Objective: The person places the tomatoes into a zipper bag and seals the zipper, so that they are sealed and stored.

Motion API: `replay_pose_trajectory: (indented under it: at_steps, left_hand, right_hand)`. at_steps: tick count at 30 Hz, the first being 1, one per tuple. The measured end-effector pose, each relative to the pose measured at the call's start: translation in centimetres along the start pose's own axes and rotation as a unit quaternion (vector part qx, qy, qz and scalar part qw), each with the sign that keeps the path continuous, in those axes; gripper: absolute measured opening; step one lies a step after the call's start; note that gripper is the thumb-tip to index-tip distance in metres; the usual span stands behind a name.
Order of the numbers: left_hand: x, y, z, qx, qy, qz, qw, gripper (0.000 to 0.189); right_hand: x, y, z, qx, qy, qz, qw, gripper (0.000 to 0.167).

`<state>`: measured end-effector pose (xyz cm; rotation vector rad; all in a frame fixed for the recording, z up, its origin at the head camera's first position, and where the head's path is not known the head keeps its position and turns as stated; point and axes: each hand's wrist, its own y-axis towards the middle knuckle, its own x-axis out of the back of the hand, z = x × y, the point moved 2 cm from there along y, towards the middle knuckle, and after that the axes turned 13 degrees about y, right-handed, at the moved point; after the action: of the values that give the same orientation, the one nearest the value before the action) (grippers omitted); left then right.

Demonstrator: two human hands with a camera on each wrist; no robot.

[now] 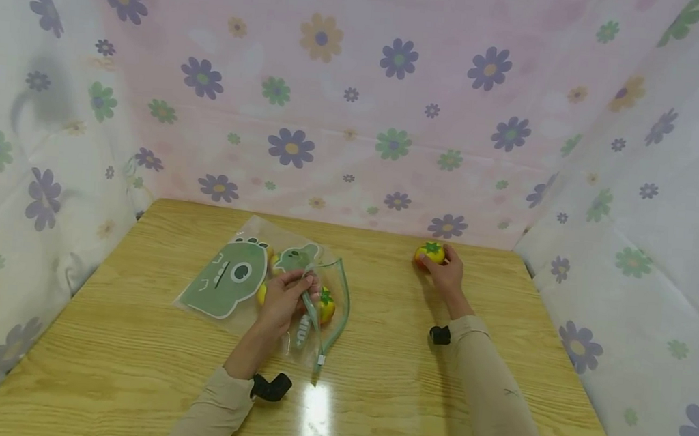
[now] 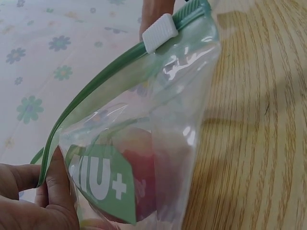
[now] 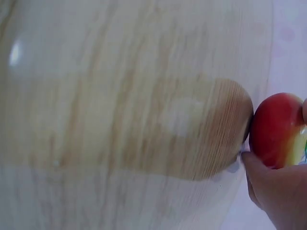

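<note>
Head view, left of centre: a clear bag (image 1: 216, 291) with a green one-eyed print lies on the tabletop (image 1: 379, 391), its green-edged mouth toward the right. The left forearm, in a beige sleeve (image 1: 211, 405), slants up from the lower left of centre. The left hand (image 1: 286, 296) reaches over the bag, knuckles up, pinching the edge of its mouth between thumb and bent fingers. Left wrist view confirms the grip: the hand sits at lower left, the green strip caught between its digits, while a white slider (image 2: 160, 33) sits on that strip at upper centre. A yellow fruit (image 1: 326, 308) with a green top shows inside the bag, just right of the left hand.

Right of centre, the right forearm leans up and leftward from the lower right. At its end the right hand (image 1: 447, 275) grips a red-and-yellow tomato (image 1: 429, 254) near the tabletop's far edge, thumb on the left side, fingers around the right. Whether the tomato touches the tabletop, I cannot tell.
</note>
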<state>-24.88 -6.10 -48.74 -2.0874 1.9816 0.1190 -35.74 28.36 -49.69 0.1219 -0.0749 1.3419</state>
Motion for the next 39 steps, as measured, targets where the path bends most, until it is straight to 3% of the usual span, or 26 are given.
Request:
replay_pose_trajectory:
  at_steps: [6,22,27,39]
  left_hand:
    - [-0.1,0.1,0.0,0.002,-0.003,-0.001,1.0000,0.022]
    - [-0.1,-0.1,-0.2,0.007,0.006,-0.002,1.0000,0.028]
    - [0.0,-0.2,-0.3,0.011,0.010,-0.001,0.9999,0.028]
    - [0.1,-0.1,-0.2,0.006,0.009,-0.002,0.9999,0.024]
  right_hand:
    - [0.1,0.0,-0.1,0.007,0.003,0.000,1.0000,0.063]
    - [0.2,-0.2,-0.1,-0.002,0.006,-0.013,0.9999,0.062]
    - [0.1,-0.3,0.1,-0.004,0.029,-0.015,0.9995,0.064]
    - [-0.5,-1.3,1.8,0.055,0.123,-0.026,0.9905,0.061]
